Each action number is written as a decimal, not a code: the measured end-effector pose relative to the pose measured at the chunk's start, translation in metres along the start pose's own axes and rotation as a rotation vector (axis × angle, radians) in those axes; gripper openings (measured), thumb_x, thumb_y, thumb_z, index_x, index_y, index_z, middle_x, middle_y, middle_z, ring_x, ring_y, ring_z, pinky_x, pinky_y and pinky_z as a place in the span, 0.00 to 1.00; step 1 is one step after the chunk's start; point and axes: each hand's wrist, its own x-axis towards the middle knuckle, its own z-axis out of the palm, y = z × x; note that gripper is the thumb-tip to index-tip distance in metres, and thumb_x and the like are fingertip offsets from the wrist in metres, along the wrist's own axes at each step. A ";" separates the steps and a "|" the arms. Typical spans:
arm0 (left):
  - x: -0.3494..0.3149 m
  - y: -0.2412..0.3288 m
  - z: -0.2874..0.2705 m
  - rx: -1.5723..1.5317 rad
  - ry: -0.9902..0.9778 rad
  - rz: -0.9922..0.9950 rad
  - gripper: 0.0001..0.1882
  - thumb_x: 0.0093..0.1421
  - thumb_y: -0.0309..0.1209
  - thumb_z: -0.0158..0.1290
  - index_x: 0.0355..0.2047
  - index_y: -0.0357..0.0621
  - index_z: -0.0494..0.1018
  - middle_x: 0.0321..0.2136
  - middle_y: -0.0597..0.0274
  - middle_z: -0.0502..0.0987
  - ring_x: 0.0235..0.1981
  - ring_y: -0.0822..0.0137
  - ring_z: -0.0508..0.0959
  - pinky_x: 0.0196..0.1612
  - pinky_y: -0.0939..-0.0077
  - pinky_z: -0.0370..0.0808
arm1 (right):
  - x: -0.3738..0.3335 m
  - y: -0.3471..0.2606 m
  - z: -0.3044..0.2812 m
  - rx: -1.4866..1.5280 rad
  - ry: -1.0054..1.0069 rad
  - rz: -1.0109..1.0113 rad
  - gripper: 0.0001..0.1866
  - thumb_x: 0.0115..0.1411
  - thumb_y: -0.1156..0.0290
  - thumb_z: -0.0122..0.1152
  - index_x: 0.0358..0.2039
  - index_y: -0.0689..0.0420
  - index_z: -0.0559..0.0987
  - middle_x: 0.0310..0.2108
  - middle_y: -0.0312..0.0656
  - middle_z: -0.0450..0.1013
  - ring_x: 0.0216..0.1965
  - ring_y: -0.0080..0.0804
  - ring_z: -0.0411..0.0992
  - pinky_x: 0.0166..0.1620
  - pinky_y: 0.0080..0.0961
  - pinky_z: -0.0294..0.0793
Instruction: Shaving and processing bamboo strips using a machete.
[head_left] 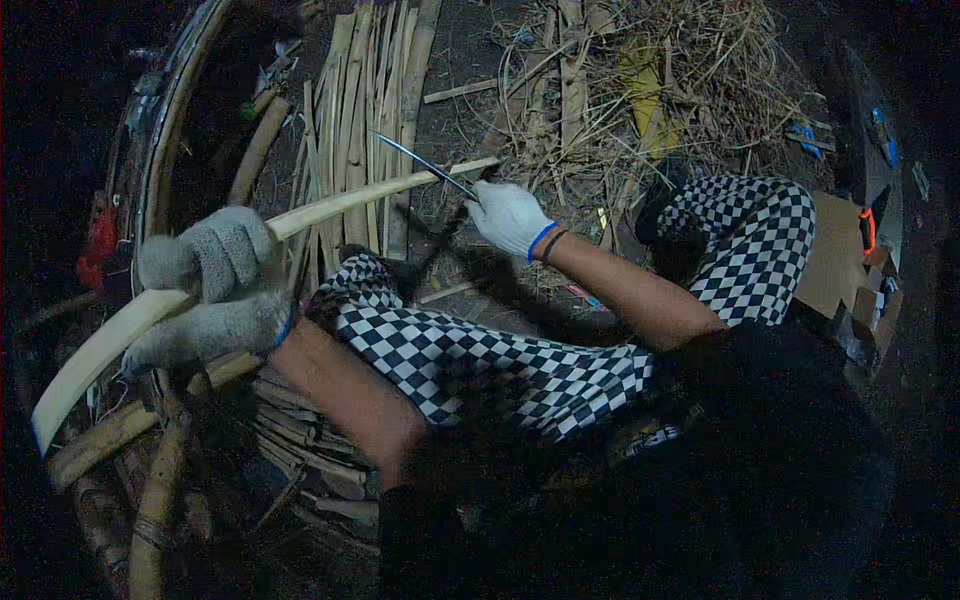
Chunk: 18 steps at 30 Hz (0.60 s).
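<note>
The wooden strip (340, 203) is slanting across the person's left side, and the gloved left hand (225, 255) is grasping it, fingers wrapping around it. The gloved right hand (508, 218) is clasping a knife (420, 162), whose blade is crossing the strip near its far end; whether the edge is touching cannot be confirmed. Checkered trousers (450, 350) are covering the person's bent legs. Farther out, long sticks (355, 110) are lying side by side, and dry straw (735, 85) is spreading to their right.
</note>
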 end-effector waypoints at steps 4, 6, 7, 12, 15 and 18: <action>-0.006 0.034 -0.005 0.169 0.055 0.067 0.27 0.51 0.65 0.47 0.22 0.56 0.59 0.07 0.81 0.52 0.06 0.80 0.51 0.13 0.83 0.50 | 0.011 -0.031 0.007 0.067 -0.030 -0.063 0.14 0.58 0.62 0.51 0.27 0.62 0.71 0.21 0.57 0.70 0.26 0.56 0.71 0.30 0.46 0.69; -0.009 0.031 -0.002 0.176 0.093 0.111 0.26 0.52 0.63 0.48 0.22 0.55 0.59 0.07 0.81 0.51 0.07 0.81 0.51 0.13 0.83 0.51 | 0.011 -0.029 0.006 0.098 -0.032 -0.012 0.16 0.58 0.60 0.49 0.26 0.62 0.73 0.20 0.56 0.71 0.26 0.56 0.72 0.31 0.47 0.71; -0.008 0.028 0.002 0.174 0.092 0.111 0.26 0.52 0.63 0.48 0.22 0.55 0.59 0.07 0.81 0.51 0.07 0.81 0.51 0.13 0.83 0.51 | 0.012 -0.028 0.007 0.104 -0.016 -0.012 0.16 0.58 0.60 0.49 0.26 0.61 0.73 0.21 0.56 0.71 0.27 0.56 0.72 0.32 0.46 0.71; -0.003 0.026 0.008 0.131 0.003 0.064 0.27 0.53 0.65 0.44 0.21 0.55 0.59 0.06 0.80 0.51 0.06 0.81 0.51 0.12 0.83 0.51 | 0.014 -0.031 0.004 0.219 -0.099 -0.009 0.17 0.59 0.60 0.48 0.29 0.63 0.72 0.23 0.59 0.71 0.30 0.58 0.71 0.35 0.46 0.69; 0.002 0.019 0.012 0.139 -0.022 0.086 0.28 0.53 0.66 0.43 0.21 0.56 0.58 0.06 0.80 0.51 0.06 0.82 0.51 0.12 0.83 0.50 | 0.021 -0.053 -0.018 0.172 -0.271 0.138 0.17 0.59 0.60 0.47 0.30 0.63 0.73 0.23 0.59 0.71 0.31 0.57 0.72 0.36 0.46 0.70; -0.002 0.008 0.003 0.158 -0.031 0.037 0.27 0.53 0.65 0.44 0.20 0.56 0.56 0.06 0.80 0.52 0.06 0.81 0.51 0.13 0.82 0.51 | 0.004 -0.093 -0.047 0.148 -0.162 -0.150 0.15 0.58 0.62 0.49 0.32 0.63 0.72 0.23 0.57 0.71 0.30 0.56 0.72 0.35 0.45 0.71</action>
